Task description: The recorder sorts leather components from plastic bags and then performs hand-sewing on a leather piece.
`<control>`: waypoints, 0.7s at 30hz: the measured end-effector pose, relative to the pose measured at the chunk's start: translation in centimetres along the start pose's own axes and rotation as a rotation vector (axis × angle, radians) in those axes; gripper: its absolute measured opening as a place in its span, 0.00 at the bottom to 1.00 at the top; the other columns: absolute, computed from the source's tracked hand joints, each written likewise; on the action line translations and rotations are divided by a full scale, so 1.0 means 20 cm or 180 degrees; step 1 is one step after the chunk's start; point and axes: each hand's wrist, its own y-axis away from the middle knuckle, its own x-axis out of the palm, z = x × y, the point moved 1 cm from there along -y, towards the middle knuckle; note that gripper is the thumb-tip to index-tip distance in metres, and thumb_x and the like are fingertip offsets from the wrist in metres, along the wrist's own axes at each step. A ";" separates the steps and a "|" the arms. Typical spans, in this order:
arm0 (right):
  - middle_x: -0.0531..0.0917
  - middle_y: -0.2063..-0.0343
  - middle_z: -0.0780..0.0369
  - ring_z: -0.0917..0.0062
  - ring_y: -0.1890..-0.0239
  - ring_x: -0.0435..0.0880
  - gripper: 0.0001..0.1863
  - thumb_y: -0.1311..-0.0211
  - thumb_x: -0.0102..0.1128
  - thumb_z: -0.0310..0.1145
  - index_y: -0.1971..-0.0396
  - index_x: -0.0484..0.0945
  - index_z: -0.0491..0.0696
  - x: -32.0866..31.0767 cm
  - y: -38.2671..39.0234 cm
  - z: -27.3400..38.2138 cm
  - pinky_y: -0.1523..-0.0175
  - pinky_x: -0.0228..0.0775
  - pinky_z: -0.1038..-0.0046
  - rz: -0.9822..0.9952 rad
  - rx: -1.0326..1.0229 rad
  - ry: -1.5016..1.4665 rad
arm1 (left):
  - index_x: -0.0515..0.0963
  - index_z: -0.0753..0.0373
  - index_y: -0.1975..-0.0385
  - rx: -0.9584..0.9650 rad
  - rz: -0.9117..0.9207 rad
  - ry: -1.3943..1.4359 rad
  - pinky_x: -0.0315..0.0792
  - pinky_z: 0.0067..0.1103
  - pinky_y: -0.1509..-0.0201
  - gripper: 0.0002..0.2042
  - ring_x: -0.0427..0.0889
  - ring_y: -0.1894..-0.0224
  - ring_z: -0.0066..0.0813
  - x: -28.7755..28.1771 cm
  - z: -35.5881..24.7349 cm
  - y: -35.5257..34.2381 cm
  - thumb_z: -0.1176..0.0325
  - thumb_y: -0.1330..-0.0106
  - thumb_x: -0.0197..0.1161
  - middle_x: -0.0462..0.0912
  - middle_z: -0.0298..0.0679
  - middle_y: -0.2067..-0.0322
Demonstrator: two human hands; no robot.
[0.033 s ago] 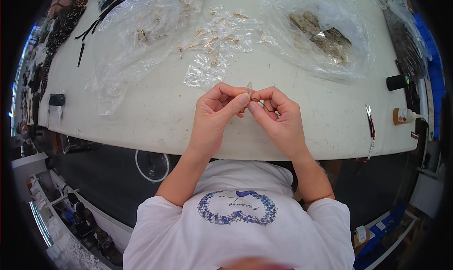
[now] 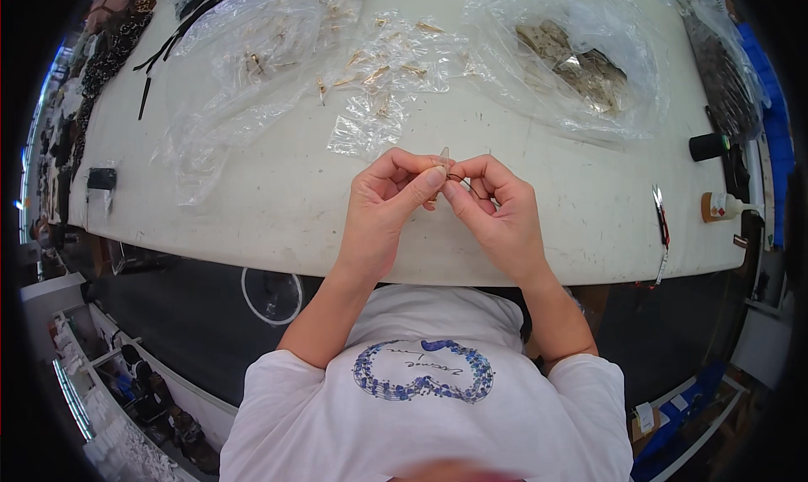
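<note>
My left hand (image 2: 383, 208) and my right hand (image 2: 502, 213) meet above the near middle of the table (image 2: 269, 229), fingertips almost touching. Between the left thumb and forefinger is pinched a small piece with a clear pointed tip (image 2: 444, 154) sticking up; a bit of gold colour shows below the fingers. My right thumb and forefinger hold a thin dark cord (image 2: 461, 180), which curves back under the palm. Fingers cover where cord and clear-tipped piece meet. Beyond the hands lie small clear bags (image 2: 364, 130) with several gold-coloured clips (image 2: 375, 75) on and among them.
Large clear plastic bags lie at the back left (image 2: 198, 120) and back right (image 2: 648, 95); the right one holds brownish packets (image 2: 581, 65). On the right are a dark thread spool (image 2: 709, 147), scissors (image 2: 661, 217) and a glue bottle (image 2: 720, 207). A dark block (image 2: 102, 178) sits far left.
</note>
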 end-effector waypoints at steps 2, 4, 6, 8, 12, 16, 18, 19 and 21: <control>0.57 0.87 0.75 0.92 0.82 0.53 0.04 0.39 0.64 0.27 0.66 0.81 0.44 0.00 0.00 -0.01 0.76 0.46 0.82 -0.0040 -0.0031 -0.0031 | 0.79 0.62 0.65 -0.0013 -0.0017 0.0081 0.73 0.19 0.56 0.03 0.80 0.59 0.20 0.01 0.00 0.00 0.71 0.34 0.65 0.85 0.40 0.58; 0.57 0.87 0.75 0.92 0.82 0.53 0.04 0.39 0.64 0.26 0.66 0.81 0.43 0.00 0.00 -0.01 0.76 0.47 0.83 -0.0083 -0.0124 -0.0066 | 0.79 0.62 0.65 0.0072 0.0031 0.0204 0.73 0.20 0.55 0.03 0.81 0.57 0.21 0.02 0.01 0.00 0.72 0.33 0.65 0.85 0.41 0.58; 0.57 0.86 0.75 0.93 0.82 0.53 0.04 0.38 0.63 0.26 0.66 0.80 0.42 0.00 0.00 0.00 0.75 0.49 0.84 -0.0001 -0.0093 -0.0042 | 0.79 0.62 0.66 0.0168 0.0026 0.0314 0.74 0.21 0.53 0.02 0.81 0.56 0.22 0.02 0.01 0.00 0.72 0.33 0.64 0.85 0.42 0.58; 0.58 0.86 0.75 0.93 0.81 0.54 0.04 0.38 0.63 0.26 0.65 0.81 0.42 0.00 -0.01 0.00 0.75 0.50 0.84 0.0009 -0.0097 -0.0120 | 0.79 0.62 0.66 0.0107 0.0043 0.0409 0.74 0.23 0.48 0.02 0.82 0.52 0.27 0.01 0.01 -0.01 0.72 0.32 0.63 0.85 0.44 0.58; 0.60 0.86 0.75 0.93 0.81 0.55 0.05 0.37 0.63 0.26 0.63 0.81 0.42 0.01 0.00 -0.01 0.74 0.52 0.85 0.0002 -0.0062 -0.0153 | 0.79 0.62 0.66 -0.0264 0.0100 0.0344 0.75 0.24 0.48 0.03 0.83 0.50 0.30 0.00 0.02 0.02 0.72 0.31 0.62 0.85 0.45 0.58; 0.65 0.85 0.75 0.93 0.80 0.58 0.06 0.36 0.61 0.27 0.63 0.81 0.41 -0.04 0.00 -0.01 0.72 0.54 0.86 0.0196 -0.0008 -0.0175 | 0.78 0.62 0.64 -0.0152 0.0043 0.0525 0.78 0.23 0.51 0.03 0.84 0.52 0.30 -0.01 0.01 0.02 0.70 0.31 0.61 0.85 0.46 0.58; 0.70 0.82 0.74 0.93 0.78 0.61 0.06 0.35 0.61 0.27 0.63 0.81 0.41 -0.12 0.01 0.02 0.71 0.55 0.87 0.0223 0.0022 0.0167 | 0.78 0.62 0.64 -0.0122 -0.0062 0.0488 0.78 0.23 0.52 0.03 0.84 0.52 0.30 -0.05 -0.01 0.00 0.70 0.30 0.61 0.85 0.47 0.58; 0.72 0.80 0.74 0.93 0.77 0.63 0.06 0.35 0.61 0.28 0.63 0.81 0.41 -0.17 0.01 0.03 0.70 0.55 0.87 0.0261 0.0023 0.0178 | 0.77 0.62 0.63 -0.0039 -0.0215 0.0385 0.79 0.21 0.56 0.03 0.85 0.54 0.31 -0.07 -0.02 -0.01 0.70 0.30 0.60 0.85 0.48 0.58; 0.74 0.78 0.74 0.94 0.77 0.65 0.06 0.34 0.60 0.28 0.62 0.81 0.42 -0.29 0.03 0.06 0.71 0.56 0.87 0.0310 0.0162 0.0179 | 0.77 0.62 0.63 0.0074 -0.0427 0.0265 0.79 0.18 0.60 0.03 0.86 0.55 0.32 -0.13 -0.06 -0.02 0.70 0.29 0.59 0.85 0.49 0.58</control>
